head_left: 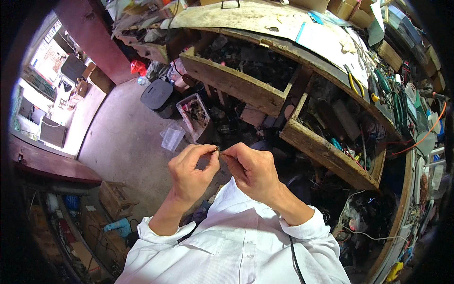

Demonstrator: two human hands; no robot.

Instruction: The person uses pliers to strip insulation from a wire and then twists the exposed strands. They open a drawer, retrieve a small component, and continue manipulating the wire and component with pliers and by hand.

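Note:
Both hands meet in front of my white shirt, fingertips almost touching. My left hand (191,168) pinches a tiny dark piece (217,148) between thumb and forefinger; it is too small to name. Close beside it, my right hand (253,170) is closed in a pinch at the same spot. Whatever its fingertips grip, if anything, is hidden or too small to make out. Beyond the hands a wooden workbench (203,19) has two drawers pulled out, a left drawer (231,83) and a right drawer (326,154), both full of small parts and tools.
Yellow-handled pliers (353,83) lie at the bench edge, near several hand tools. A dark bin (158,97) and a white box of scraps (194,116) stand on the concrete floor (113,137). At lower left is a small wooden stool (116,201). An orange cable (432,128) hangs at right.

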